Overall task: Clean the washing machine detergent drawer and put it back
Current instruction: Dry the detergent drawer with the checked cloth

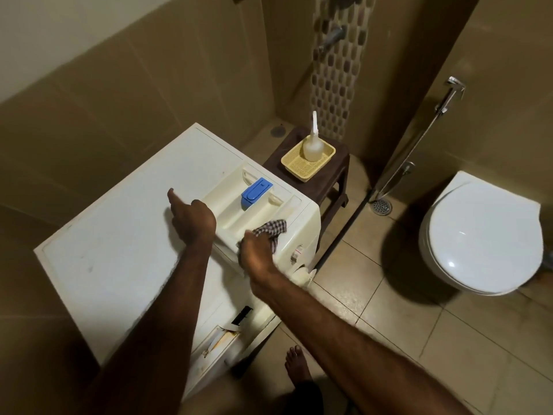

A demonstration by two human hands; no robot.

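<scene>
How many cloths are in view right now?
1. A checked cloth is gripped in the right hand, at the front right corner of the detergent drawer lying on top of the washing machine. Part of it is hidden under the hand.

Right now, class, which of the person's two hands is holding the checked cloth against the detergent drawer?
The right hand: it grips the checked cloth at the detergent drawer's near corner. The left hand holds no cloth; it rests at the drawer's left edge on the washing machine.
</scene>
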